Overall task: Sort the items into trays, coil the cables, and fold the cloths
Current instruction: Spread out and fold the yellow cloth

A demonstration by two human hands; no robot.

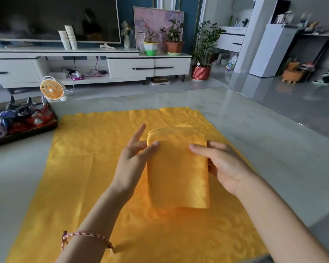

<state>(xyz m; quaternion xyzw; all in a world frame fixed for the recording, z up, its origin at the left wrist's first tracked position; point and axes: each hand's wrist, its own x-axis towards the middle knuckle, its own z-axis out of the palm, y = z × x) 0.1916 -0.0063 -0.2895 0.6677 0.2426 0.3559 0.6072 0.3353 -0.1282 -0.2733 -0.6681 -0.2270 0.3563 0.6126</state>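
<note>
The left hand pinches the left edge of the folded cloth, thumb on its face and index finger straight and clear. The right hand clasps the right edge, thumb in front, fingers behind. Held over the spread cloth, it looks light, soft and slick (apt to slide open), so a grip at both edges suits it. The glossy tabletop carries a tray at far left; a small fan stands beyond.
</note>
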